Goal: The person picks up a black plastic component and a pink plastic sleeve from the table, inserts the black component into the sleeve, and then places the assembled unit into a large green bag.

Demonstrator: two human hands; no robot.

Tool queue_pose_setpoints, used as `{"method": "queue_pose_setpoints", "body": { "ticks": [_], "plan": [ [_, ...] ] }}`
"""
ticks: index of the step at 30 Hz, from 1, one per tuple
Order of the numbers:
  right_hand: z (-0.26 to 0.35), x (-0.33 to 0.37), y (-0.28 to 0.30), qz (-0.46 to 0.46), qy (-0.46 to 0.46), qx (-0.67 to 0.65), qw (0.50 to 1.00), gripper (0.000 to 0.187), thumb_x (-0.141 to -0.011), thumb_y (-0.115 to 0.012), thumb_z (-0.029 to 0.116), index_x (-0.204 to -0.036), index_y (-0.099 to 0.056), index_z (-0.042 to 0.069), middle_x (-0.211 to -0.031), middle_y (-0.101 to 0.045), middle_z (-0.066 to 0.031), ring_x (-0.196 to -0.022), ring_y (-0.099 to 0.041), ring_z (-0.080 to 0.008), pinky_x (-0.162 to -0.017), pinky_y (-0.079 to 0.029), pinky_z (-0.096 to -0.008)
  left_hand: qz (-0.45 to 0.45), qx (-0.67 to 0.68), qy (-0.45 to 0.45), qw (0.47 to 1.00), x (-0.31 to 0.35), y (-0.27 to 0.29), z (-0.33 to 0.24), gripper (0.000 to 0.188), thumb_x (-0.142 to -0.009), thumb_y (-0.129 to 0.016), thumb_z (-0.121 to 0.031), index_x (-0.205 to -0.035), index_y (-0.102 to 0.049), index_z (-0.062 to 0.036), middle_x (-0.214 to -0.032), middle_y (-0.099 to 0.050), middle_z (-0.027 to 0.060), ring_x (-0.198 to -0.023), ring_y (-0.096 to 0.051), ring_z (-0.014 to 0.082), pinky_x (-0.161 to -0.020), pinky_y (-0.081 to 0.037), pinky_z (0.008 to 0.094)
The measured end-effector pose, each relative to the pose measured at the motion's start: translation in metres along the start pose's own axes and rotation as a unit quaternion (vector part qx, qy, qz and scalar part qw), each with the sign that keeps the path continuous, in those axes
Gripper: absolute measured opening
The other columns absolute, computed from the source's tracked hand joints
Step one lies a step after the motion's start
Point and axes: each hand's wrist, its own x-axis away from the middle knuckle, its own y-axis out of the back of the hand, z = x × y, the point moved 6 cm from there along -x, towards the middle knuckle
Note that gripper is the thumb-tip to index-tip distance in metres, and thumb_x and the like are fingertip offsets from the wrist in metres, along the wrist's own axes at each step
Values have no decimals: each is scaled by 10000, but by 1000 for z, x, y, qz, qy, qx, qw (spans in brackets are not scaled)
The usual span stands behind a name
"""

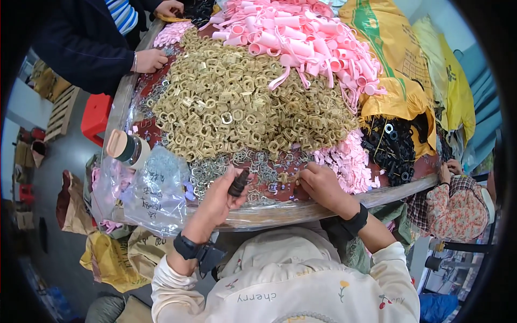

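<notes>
My left hand is closed around a dark, ribbed, roughly cylindrical piece above the table's near edge. To its right, my right hand hangs low with thumb and fingertips pinched together; whatever is between them is too small to name. Small metal wire buckles lie scattered beneath and between the hands. Beyond them spreads a large heap of tan plastic buckle-like pieces. Small pink pieces are piled just past my right hand.
Pink tubes with straps fill the far side, near a yellow woven sack. Black parts lie at right. A jar and clear plastic bag stand left. Co-workers' hands reach in at far left and right.
</notes>
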Motion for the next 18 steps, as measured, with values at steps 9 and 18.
{"method": "queue_pose_setpoints", "body": {
  "ticks": [9,18],
  "plan": [
    [0,-1,-15,63,-9,82,995,120,-703,-526,98,-787,-453,52,-736,-446,-118,-610,-493,-288,-543,-403,-363,-7,73,27,997,20,-20,11,283,-835,-490,-115,-1084,-421,1,-815,-517,53,-643,-495,107,-481,-381,186],
    [-1,-2,-12,58,32,96,993,113,-710,-517,75,-792,-444,49,-752,-448,-122,-619,-496,-296,-541,-405,-355,-18,-17,-18,1000,5,-29,27,213,-760,-582,-39,-936,-462,-43,-789,-536,37,-608,-497,91,-485,-385,188]
  ]
}}
